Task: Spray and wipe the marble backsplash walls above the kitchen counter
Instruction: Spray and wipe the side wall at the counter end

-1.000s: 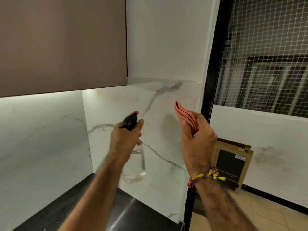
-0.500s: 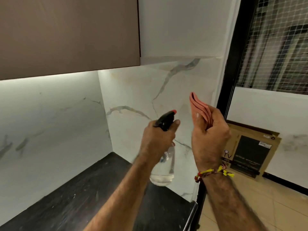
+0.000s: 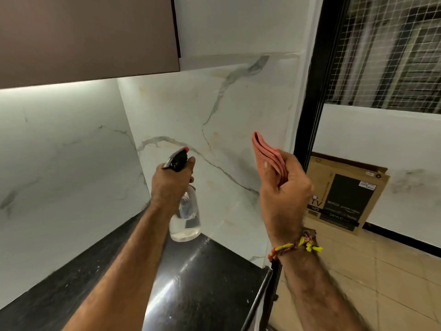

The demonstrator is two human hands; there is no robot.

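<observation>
Gripping a clear spray bottle (image 3: 185,215) by its black trigger head, the left hand (image 3: 170,185) aims it at the veined marble backsplash (image 3: 214,120) above the black counter (image 3: 210,283); rightward, the right hand (image 3: 284,194) pinches a folded pink cloth (image 3: 266,155), held upright near the wall.

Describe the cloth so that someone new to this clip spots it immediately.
Start at the veined marble backsplash above the black counter. Right of the spray bottle, the right hand grips the cloth: folded, salmon-pink, the only soft thing there.
</observation>
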